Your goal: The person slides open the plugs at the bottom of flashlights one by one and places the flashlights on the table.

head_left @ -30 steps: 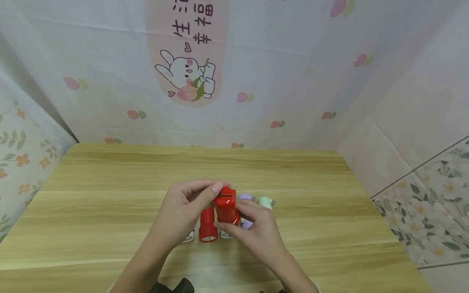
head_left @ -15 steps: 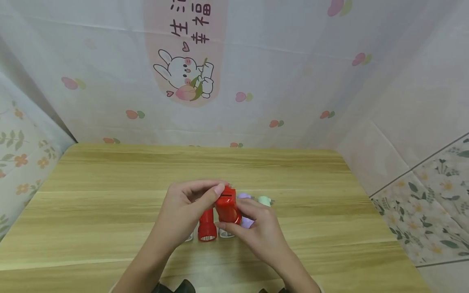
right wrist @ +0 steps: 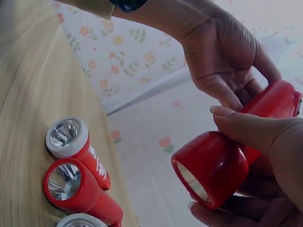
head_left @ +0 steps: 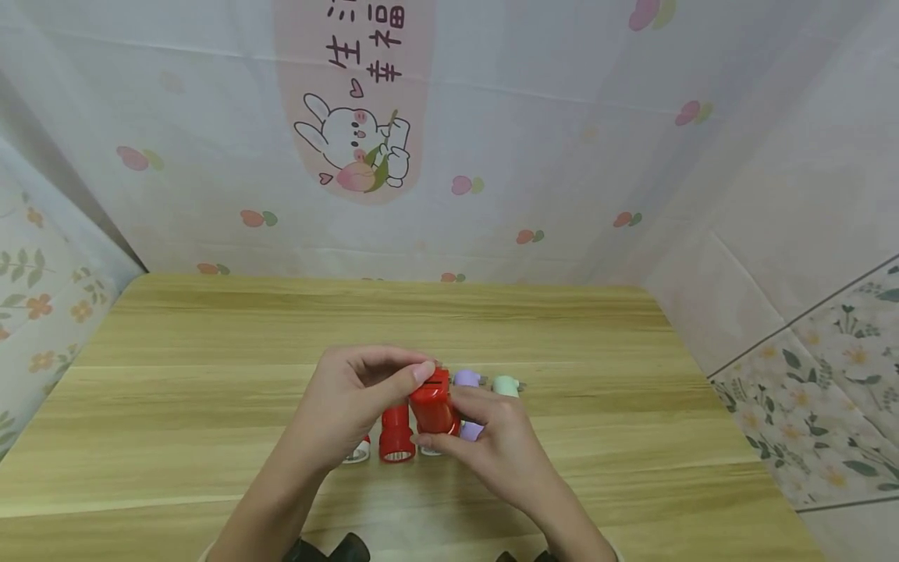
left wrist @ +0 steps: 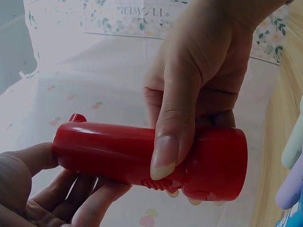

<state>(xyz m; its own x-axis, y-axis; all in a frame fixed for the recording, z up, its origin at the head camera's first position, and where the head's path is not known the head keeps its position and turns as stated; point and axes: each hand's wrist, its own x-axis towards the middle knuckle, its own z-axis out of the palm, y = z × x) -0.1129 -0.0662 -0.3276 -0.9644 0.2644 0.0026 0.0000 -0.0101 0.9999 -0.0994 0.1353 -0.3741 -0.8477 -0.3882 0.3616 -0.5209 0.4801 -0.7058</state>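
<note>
A red flashlight (head_left: 431, 410) is held up above the table between both hands. My left hand (head_left: 351, 398) pinches its tail end, the thumb lying by a dark slot there. My right hand (head_left: 499, 437) grips it near the head, as the left wrist view shows with the thumb on the red body (left wrist: 109, 146) by a ridged switch (left wrist: 158, 183). In the right wrist view the wide head (right wrist: 213, 168) points down and left. Below the hands, another red flashlight (head_left: 397, 441) lies on the table, between two white-rimmed ones (right wrist: 68, 137), partly hidden.
Right of the red flashlights lie purple (head_left: 467, 378) and mint (head_left: 506, 385) items with small prongs at one end, partly behind my right hand. The wooden table (head_left: 211, 336) meets a patterned cloth (head_left: 548, 156) at the back. Black objects (head_left: 349, 549) show at the bottom edge.
The held flashlight's tail end has dipped slightly. My left thumb has shifted a little right and down over that end. Both hands keep their hold.
</note>
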